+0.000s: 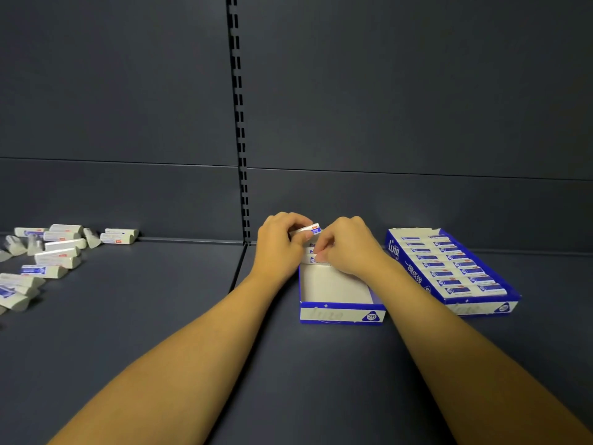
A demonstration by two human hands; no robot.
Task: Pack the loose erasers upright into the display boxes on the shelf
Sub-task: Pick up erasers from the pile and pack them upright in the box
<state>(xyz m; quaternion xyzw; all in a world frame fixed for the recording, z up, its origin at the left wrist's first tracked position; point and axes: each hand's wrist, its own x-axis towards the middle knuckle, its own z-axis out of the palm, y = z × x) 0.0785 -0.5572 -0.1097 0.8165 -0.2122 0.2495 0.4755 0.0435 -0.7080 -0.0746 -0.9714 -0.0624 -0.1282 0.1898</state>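
While most of the near display box (337,290) stands empty, with bare white floor from its front wall back to the few erasers at its far end, take care over the row already begun. Keep the right hand (349,248) as placed, fingertips pinching down on the top edge of the packed erasers (312,255) so they stay upright. Hold the next eraser (308,230) firmly in the curled left hand (277,244), just above and beyond that row; turn it on edge before lowering it, label facing as its neighbours do. Slide it in tight against the standing ones, then shift the steadying fingers forward. Full box (449,268) to the right, a good model for spacing. Loose erasers (54,252) far left on the shelf (160,300), well apart, for later.
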